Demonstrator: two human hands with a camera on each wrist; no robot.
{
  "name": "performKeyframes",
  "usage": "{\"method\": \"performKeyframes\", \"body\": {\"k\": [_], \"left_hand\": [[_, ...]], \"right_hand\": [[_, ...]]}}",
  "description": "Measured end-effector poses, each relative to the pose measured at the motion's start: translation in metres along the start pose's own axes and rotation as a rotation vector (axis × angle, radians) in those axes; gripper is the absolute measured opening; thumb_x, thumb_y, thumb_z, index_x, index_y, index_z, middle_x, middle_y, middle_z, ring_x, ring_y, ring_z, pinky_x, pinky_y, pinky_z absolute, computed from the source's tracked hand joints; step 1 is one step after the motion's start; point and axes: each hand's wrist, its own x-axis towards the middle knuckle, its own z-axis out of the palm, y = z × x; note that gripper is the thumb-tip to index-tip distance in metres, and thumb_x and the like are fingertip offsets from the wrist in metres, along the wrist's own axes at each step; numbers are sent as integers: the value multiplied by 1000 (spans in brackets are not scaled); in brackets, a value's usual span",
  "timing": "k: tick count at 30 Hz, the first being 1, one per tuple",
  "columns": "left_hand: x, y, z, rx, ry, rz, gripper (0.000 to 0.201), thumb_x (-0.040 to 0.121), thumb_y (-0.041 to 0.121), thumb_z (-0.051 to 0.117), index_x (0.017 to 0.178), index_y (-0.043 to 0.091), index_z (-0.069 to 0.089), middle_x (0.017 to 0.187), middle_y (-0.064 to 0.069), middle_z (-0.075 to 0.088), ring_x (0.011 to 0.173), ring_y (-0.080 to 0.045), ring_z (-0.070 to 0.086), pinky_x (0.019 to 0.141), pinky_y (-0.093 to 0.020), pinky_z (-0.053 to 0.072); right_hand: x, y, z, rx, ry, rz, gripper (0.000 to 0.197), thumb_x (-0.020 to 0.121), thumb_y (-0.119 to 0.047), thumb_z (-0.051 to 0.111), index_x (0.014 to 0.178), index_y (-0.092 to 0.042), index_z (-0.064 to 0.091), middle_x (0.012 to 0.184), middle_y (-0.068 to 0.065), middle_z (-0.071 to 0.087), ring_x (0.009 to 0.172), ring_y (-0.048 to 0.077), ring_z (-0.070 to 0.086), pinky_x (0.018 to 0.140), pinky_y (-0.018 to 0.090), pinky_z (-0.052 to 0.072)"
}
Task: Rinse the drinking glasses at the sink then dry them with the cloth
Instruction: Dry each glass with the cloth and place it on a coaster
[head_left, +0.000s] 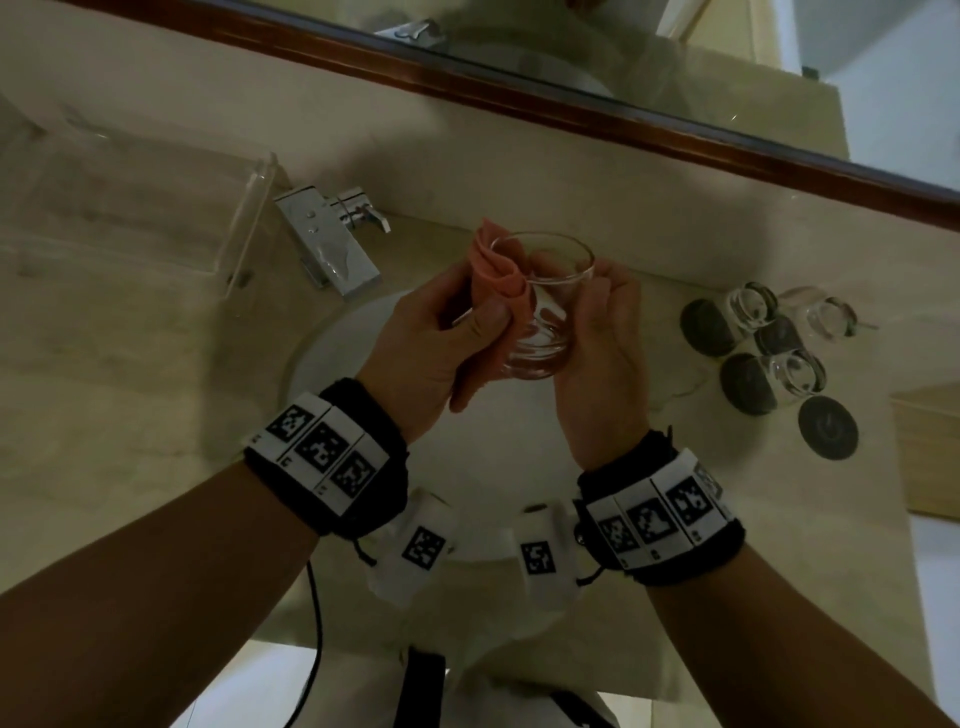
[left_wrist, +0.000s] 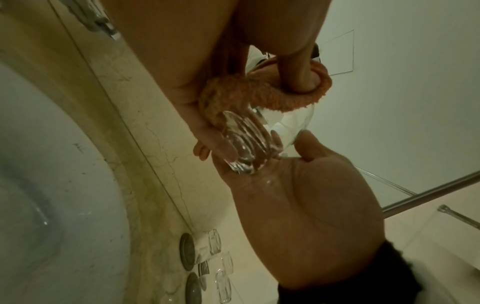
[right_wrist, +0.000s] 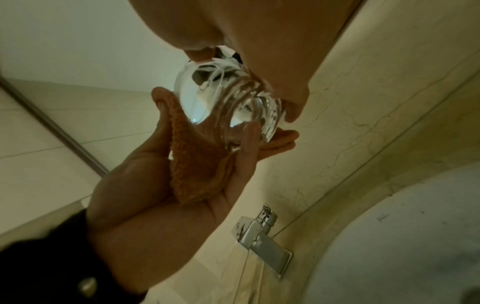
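A clear drinking glass (head_left: 545, 306) is held over the sink basin (head_left: 353, 374), its mouth tilted up and away from me. My right hand (head_left: 592, 306) grips its right side, fingers curled round the wall and thick base (left_wrist: 246, 144). My left hand (head_left: 483, 317) pinches a pink-orange cloth (head_left: 498, 275) against the glass's left side, one fold tucked over the rim. In the right wrist view the cloth (right_wrist: 192, 164) lies across the left palm, under the glass (right_wrist: 228, 111). In the left wrist view the thumb presses the cloth (left_wrist: 259, 94) onto the rim.
A chrome faucet (head_left: 332, 244) stands behind the basin, left of my hands. Three more glasses (head_left: 779, 338) stand among dark round coasters (head_left: 826, 426) on the counter to the right. A clear acrylic tray (head_left: 156, 208) sits at the left, a wooden box (head_left: 930, 447) at the right edge.
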Motion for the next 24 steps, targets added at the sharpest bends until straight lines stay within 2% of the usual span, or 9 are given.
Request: {"method": "performKeyframes", "body": {"k": [4,6,10,12,14,18,20,22,24], "left_hand": [[-2,-1,-2,28,17,36,71,83,36,73,142,5,48,128,-21,63,109,-33,65,76,-29,56],[-1,-2,-2,27,30,32,69,84,33,70,141,2,48,116,-17,69,95,-26,71,72,-29,57],[0,-4,-8,20,-22,35,77,83,39,67,141,-5,42,80,8,73,63,-6,69,74,-48,55],[0,-5,-6,5,-44,41,67,87,27,54,141,-10,38,63,14,69,50,0,64,62,-36,57],[-1,-5,-3,-18,-25,44,63,88,24,53,140,-10,39,61,14,67,45,1,60,47,-17,48],[-7,3,0,6,23,32,54,93,20,57,139,-5,44,82,0,68,53,-2,63,50,-18,50],[-11,11,2,-23,15,48,63,88,27,64,141,-1,45,102,-13,70,77,-13,73,70,-37,59],[-14,16,1,-81,-21,50,71,80,38,76,139,6,52,124,-27,63,107,-50,64,88,-70,49],[-14,18,-3,-89,-43,44,66,75,44,80,131,14,60,124,-34,58,99,-70,51,80,-90,30]], "right_hand": [[-4,-3,6,-235,-5,-63,30,93,-35,56,114,-22,40,102,-3,53,83,-3,60,74,22,55],[-3,-5,5,-240,5,-91,30,92,-40,62,115,-27,47,101,-2,58,86,1,63,76,25,56],[0,-8,-1,-134,-31,-99,38,103,-25,39,132,-2,51,117,9,66,106,12,68,90,27,56],[-3,-8,-3,-145,14,-67,42,105,-27,33,137,-1,43,124,11,63,111,13,67,92,28,55],[-7,-7,-2,-194,1,-69,33,106,-25,30,127,0,38,114,4,61,97,-1,67,81,20,55],[-14,-14,6,-436,-2,-115,38,94,-38,56,120,-15,40,99,-11,50,85,-11,58,74,13,53],[-12,-19,6,-458,27,-111,44,86,-48,63,118,-22,49,99,-10,57,92,1,63,78,19,56],[-12,-24,6,-387,17,-89,39,87,-45,62,119,-23,56,106,-2,65,100,9,67,84,25,57],[-14,-27,5,-249,15,-78,40,94,-35,59,127,-13,53,114,5,69,106,17,69,91,34,58]]}}
